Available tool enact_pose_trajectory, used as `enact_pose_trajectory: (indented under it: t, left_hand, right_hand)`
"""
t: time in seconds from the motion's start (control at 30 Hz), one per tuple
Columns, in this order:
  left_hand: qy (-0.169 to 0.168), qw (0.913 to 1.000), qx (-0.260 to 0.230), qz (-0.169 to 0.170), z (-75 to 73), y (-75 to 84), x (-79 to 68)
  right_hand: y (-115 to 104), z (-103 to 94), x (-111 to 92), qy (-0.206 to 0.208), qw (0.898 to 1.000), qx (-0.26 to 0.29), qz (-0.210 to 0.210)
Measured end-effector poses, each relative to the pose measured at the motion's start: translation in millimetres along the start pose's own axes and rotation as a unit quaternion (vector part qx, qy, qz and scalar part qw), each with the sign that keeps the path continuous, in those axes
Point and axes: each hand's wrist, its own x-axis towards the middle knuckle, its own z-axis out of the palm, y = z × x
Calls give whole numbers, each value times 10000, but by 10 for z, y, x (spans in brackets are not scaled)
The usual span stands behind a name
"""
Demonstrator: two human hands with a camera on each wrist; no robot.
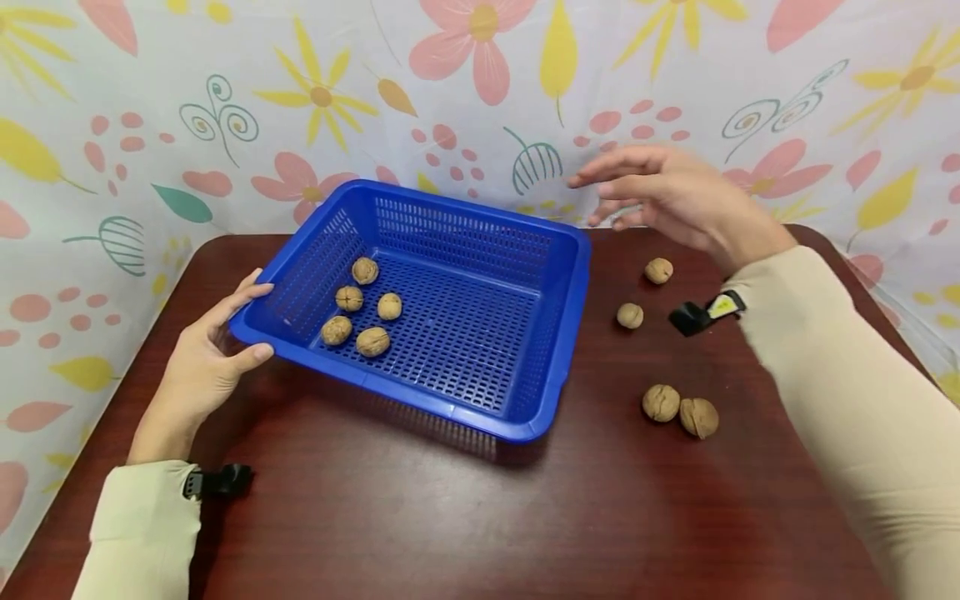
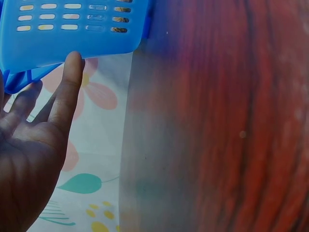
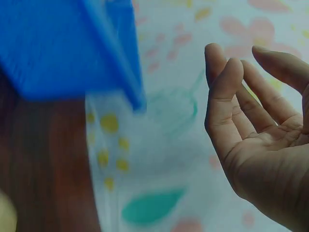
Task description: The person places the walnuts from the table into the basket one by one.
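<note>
A blue plastic basket (image 1: 450,403) with slotted walls sits at an angle over the table. Several walnuts (image 1: 372,341) lie together in its left part. My left hand (image 1: 198,367) grips the basket's left corner, thumb on the front rim and fingers along the left side; the left wrist view shows fingers (image 2: 67,94) against the blue rim. Beyond the basket's back right corner, my right hand (image 1: 667,196) is raised in the air, its fingers loosely bent with nothing between them. In the right wrist view that hand (image 3: 265,125) is apart from the basket.
Right of the basket, a walnut (image 1: 658,271) and another walnut (image 1: 630,316) lie apart on the dark wooden table (image 1: 360,517). Nearer the front, two walnuts (image 1: 662,403) touch each other. A flower-patterned cloth (image 1: 480,108) hangs behind the table.
</note>
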Motion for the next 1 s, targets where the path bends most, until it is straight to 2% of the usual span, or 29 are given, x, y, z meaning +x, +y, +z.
enact_pose_trajectory:
  t: [0.07,0.13,0.33,0.47,0.63,0.83,1.0]
  left_hand:
    - [-13,10000,-16,8,5,-9,3]
    - [-31,10000,2,2,6,-17,5]
    - [8,10000,75,11,-8,-34,-9]
    - [-18,10000,68,28,-24,-40,-9]
    - [-47,9999,91,42,-25,-49,-4]
    - [-30,10000,77,43,-21,-47,2]
    - [-8,9999,106,-12,-28,-45,3]
  right_hand:
    - [100,-194,-130,109,9996,239,34]
    - [222,-367,-245,243,9993,253,125]
    - [618,-723,-423,677,9952,-126,690]
    - [863,-874,-484,1041,9864,-509,1169]
    - [1078,-995,-521,1238,9770,-812,1536]
    - [1222,-1029,-511,1163,9746,-813,1730]
    - [1286,-1021,-521,1160,9760,-757,1680]
